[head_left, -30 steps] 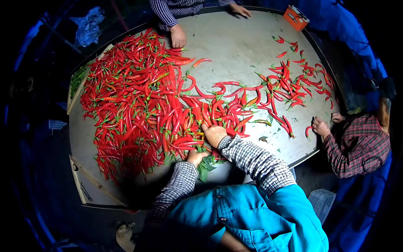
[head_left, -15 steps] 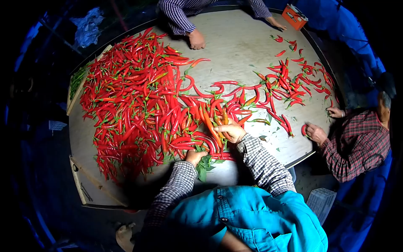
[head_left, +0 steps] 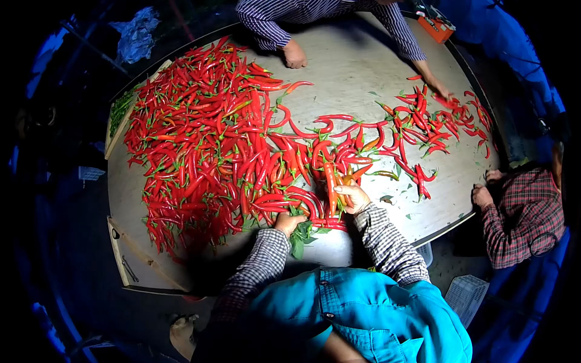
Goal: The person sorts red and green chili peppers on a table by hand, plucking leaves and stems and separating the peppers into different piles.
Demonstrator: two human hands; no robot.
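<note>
My right hand [head_left: 354, 198] is closed on several chili peppers; a long orange-red chili pepper [head_left: 331, 189] sticks up from its fingers, with greenish-orange ones beside it. Lower and to the left, my left hand [head_left: 289, 223] is closed at the near edge of the pile, with a bunch of green leaves [head_left: 299, 243] coming out at its fingers. Its fingertips are partly hidden. Red chili peppers [head_left: 287, 199] lie just beyond both hands. The large heap of red chili peppers [head_left: 200, 145] spreads over the left of the table.
A pale wooden table [head_left: 351, 60] with a raised rim carries everything. Loose peppers [head_left: 430, 121] lie at right. Across the table, a striped-sleeved person's hand [head_left: 437, 86] reaches toward them. A plaid-sleeved person's hand [head_left: 482, 196] rests at the right edge. An orange box [head_left: 434, 27] stands far right.
The view has shifted slightly. My right hand has turned its chili peppers more upright. The striped-sleeved arm has reached to the right-hand peppers. The plaid-sleeved person's hand no longer shows a red pepper.
</note>
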